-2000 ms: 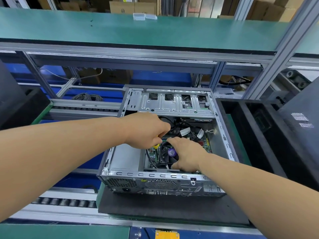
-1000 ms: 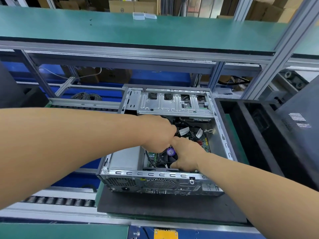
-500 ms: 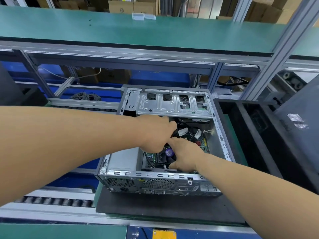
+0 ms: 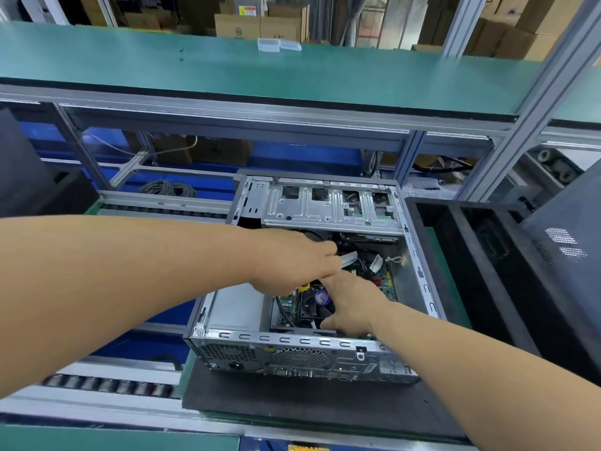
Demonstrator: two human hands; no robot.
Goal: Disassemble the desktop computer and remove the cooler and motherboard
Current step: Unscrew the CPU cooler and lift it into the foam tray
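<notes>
The open desktop case (image 4: 419,275) lies on its side on a black mat. Inside it sits the black cooler fan (image 4: 320,302) with a purple sticker, on the green motherboard (image 4: 387,283). My left hand (image 4: 292,258) reaches in from the left, with its fingers curled round a yellow-handled screwdriver (image 4: 304,287) that is mostly hidden beneath the hand, just above the cooler. My right hand (image 4: 353,304) rests on the cooler's right side, index finger stretched toward the tool and thumb at the fan's near edge. Black cables and white tags (image 4: 348,257) lie behind the hands.
A silver drive cage (image 4: 331,206) spans the far end of the case, a grey power-supply box (image 4: 239,307) the near left. A black foam tray (image 4: 487,265) stands to the right. A roller conveyor (image 4: 107,385) runs near left, and a green shelf (image 4: 227,70) hangs overhead.
My left hand has shifted right and a little farther into the case, over the cooler. My right hand has stayed on the cooler.
</notes>
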